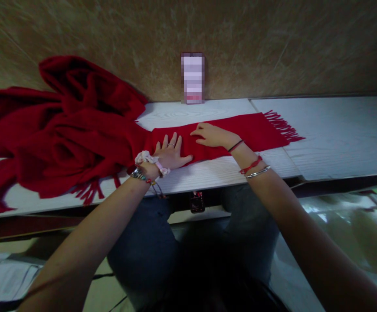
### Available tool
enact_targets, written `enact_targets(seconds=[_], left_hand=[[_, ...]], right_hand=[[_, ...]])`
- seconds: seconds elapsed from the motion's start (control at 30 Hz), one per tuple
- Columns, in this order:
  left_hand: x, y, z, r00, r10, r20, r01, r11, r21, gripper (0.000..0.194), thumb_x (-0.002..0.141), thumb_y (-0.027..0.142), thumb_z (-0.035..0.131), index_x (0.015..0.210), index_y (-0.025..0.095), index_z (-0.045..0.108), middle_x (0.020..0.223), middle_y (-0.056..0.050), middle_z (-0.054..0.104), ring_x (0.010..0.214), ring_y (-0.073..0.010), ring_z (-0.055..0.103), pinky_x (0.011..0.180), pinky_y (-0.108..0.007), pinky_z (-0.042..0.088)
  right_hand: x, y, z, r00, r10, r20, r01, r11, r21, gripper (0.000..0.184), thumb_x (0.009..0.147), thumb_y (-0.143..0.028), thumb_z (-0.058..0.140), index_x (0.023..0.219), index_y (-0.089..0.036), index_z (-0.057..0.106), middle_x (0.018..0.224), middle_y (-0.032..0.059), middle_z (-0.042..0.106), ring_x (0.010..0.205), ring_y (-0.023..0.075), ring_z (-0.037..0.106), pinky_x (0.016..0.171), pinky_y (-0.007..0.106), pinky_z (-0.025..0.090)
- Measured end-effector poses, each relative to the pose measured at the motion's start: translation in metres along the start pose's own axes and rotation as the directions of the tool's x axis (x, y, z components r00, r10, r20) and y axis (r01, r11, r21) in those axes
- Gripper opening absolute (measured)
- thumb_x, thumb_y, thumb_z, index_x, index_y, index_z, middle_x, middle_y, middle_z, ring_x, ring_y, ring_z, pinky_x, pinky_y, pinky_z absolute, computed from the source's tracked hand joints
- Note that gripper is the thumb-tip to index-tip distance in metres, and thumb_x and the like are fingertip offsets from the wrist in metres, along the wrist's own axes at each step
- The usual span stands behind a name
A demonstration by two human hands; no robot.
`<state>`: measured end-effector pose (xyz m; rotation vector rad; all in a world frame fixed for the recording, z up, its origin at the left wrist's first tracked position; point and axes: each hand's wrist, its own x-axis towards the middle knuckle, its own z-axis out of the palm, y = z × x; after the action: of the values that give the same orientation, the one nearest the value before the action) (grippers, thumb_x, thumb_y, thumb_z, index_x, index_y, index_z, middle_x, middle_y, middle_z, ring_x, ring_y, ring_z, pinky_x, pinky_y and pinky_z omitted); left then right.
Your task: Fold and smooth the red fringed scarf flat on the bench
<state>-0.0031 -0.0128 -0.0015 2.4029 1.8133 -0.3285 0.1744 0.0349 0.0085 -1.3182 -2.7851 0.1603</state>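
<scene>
A red fringed scarf (250, 128) lies stretched along a white wooden table (338, 134), its fringe end pointing right. My left hand (172, 154) rests flat on the scarf with fingers spread, near the table's front edge. My right hand (212, 135) lies palm down on the scarf just to the right, fingers extended leftward. Both hands press on the cloth and hold nothing. Bracelets and a scrunchie sit on my wrists.
A heap of bunched red scarves (64, 130) covers the table's left part. A small blurred card (193, 78) stands against the brown wall behind. A seam divides two tabletops at right. My legs in dark trousers are under the table.
</scene>
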Motion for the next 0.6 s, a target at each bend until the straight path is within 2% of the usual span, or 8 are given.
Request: enact_targets(seconds=[0.1,0.17,0.3,0.43,0.6], left_hand=[[-0.001,0.001,-0.001,1.000,-0.007,0.015,0.007,1.000,-0.007,0.083,0.080,0.064,0.023,0.142,0.012,0.004,0.149,-0.008,-0.001,0.135,-0.0311,0.000,0.107,-0.047,0.012],[-0.001,0.002,-0.003,1.000,-0.009,0.022,0.010,1.000,-0.010,0.083,0.080,0.063,0.022,0.142,0.012,0.004,0.149,-0.008,-0.001,0.135,-0.0310,0.000,0.107,-0.047,0.012],[-0.002,0.002,-0.003,1.000,-0.007,0.016,0.007,1.000,-0.012,0.083,0.080,0.064,0.022,0.142,0.012,0.006,0.149,-0.008,0.001,0.135,-0.0311,0.000,0.107,-0.048,0.012],[-0.002,0.002,-0.002,1.000,-0.002,0.013,0.002,1.000,-0.013,0.083,0.080,0.064,0.022,0.142,0.012,0.006,0.149,-0.008,0.002,0.135,-0.0312,0.001,0.107,-0.048,0.012],[-0.004,0.003,-0.003,1.000,-0.009,0.005,0.009,1.000,-0.007,0.081,0.080,0.063,0.024,0.142,0.013,0.008,0.149,-0.008,0.004,0.135,-0.0309,0.003,0.107,-0.047,0.012]], right_hand=[[0.003,0.010,0.006,0.992,0.128,-0.012,-0.128,0.992,0.013,0.046,0.088,-0.032,0.041,0.130,-0.016,0.043,0.132,0.0156,0.041,0.118,0.0295,0.041,0.093,0.047,0.037],[0.004,0.014,0.008,0.985,0.171,-0.030,-0.170,0.985,0.028,0.048,0.089,-0.036,0.038,0.133,-0.015,0.039,0.137,0.0156,0.036,0.123,0.0309,0.035,0.097,0.051,0.033],[0.000,0.007,0.010,0.995,0.100,-0.019,-0.098,0.993,0.068,0.053,0.089,-0.042,0.037,0.137,-0.021,0.030,0.146,0.0096,0.024,0.132,0.0294,0.019,0.102,0.057,0.021],[-0.001,-0.006,0.013,0.997,0.035,0.071,-0.040,0.996,0.074,0.051,0.089,-0.046,0.035,0.137,-0.028,0.030,0.147,0.0033,0.021,0.134,0.0273,0.015,0.104,0.057,0.015],[0.000,0.006,0.014,0.988,0.144,0.048,-0.146,0.988,0.047,0.051,0.090,-0.042,0.031,0.138,-0.025,0.028,0.147,0.0063,0.021,0.133,0.0292,0.016,0.101,0.061,0.017]])
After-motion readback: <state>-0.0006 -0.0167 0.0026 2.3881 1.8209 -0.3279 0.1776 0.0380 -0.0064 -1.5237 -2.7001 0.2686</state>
